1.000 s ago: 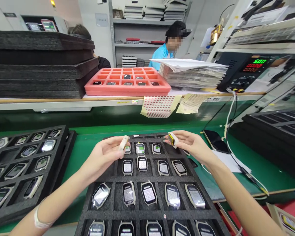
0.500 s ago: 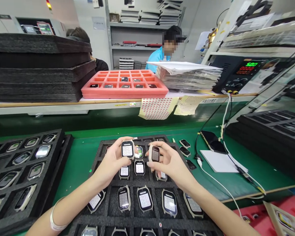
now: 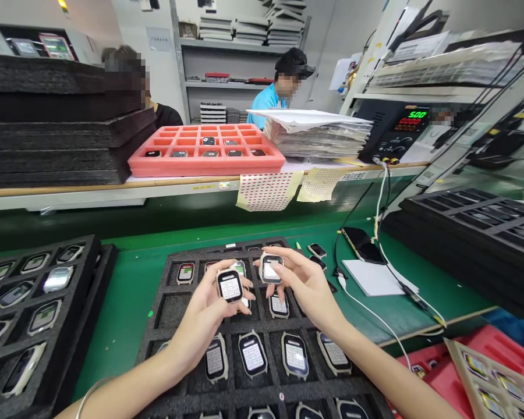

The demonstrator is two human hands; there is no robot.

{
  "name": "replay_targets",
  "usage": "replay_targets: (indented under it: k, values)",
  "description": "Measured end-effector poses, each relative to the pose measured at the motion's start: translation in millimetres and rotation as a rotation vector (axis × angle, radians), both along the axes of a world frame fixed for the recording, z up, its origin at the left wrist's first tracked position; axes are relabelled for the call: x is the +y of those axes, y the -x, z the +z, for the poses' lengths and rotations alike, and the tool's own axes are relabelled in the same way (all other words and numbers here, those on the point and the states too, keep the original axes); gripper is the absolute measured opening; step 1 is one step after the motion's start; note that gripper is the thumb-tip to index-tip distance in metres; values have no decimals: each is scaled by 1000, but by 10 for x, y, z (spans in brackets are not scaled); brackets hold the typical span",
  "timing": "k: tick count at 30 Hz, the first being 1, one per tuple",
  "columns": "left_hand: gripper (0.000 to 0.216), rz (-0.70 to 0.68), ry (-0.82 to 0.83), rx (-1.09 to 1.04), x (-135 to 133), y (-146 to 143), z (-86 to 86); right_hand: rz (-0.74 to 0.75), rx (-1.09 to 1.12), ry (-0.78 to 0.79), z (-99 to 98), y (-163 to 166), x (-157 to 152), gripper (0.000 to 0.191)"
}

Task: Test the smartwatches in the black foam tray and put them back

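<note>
A: How are the two watches held?
B: One pale-framed watch [image 3: 230, 285] is gripped at its edges by the thumb and fingers of the left hand [image 3: 205, 302]. Another watch [image 3: 268, 270] is pinched in the right hand [image 3: 305, 279], with the thumb laid on its lit screen.
A: Where are they positioned?
B: Both are held face up over the far part of the black foam tray [image 3: 244, 396], side by side, with a narrow gap kept between them.
A: What room is offered at the sides?
B: On the left, a strip of green bench [image 3: 113, 302] is bounded by the edge of a second tray [image 3: 72, 326]. On the right, the space is shared by loose watches [image 3: 317, 250], a phone [image 3: 362, 244], white paper [image 3: 371, 279] and a white cable [image 3: 371, 318]. The far side is bounded by the shelf edge [image 3: 179, 181].
</note>
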State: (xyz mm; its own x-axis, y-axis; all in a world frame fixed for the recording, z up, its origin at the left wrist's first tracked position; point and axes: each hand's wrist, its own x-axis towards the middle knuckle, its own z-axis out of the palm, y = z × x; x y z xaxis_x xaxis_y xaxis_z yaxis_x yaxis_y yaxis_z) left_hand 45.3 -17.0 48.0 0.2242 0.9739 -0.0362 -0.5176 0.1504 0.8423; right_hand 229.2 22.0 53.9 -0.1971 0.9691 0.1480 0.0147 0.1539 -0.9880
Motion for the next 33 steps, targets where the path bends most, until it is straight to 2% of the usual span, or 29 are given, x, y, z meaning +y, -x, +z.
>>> replay_targets:
  k: [5, 14, 18, 21, 25, 27, 28, 30, 31, 33]
  values:
    - [43, -96, -128, 60, -23, -6, -70, -12, -31, -6, 44, -15, -19, 24]
    - [35, -67, -182, 189, 51, 48, -78, 57, -23, 17, 83, -36, -134, 26]
    - [37, -70, -155, 115, 52, 70, -92, 80, -6, 29, 80, -60, -176, 30]
    - [51, -106, -144, 18, 43, 94, -97, 76, -22, 36, 59, -72, -172, 33]
    - [56, -136, -111, -37, 39, 99, -87, 54, -7, 66, 115, -58, -212, 27]
    - [55, -139, -96, -22, 32, 92, -70, 140, 60, 112, 231, -44, -320, 26]
    - [54, -135, -88, -6, 26, 87, -58, 216, 105, 142, 307, -38, -402, 30]
    - [51, -117, -77, 22, 12, 76, -35, 401, 199, 184, 472, -34, -607, 53]
    - [49, -106, -76, 30, 7, 71, -27, 446, 204, 192, 548, -37, -718, 62]
    - [48, -93, -86, 34, 9, 59, -19, 509, 184, 171, 662, -52, -921, 62]
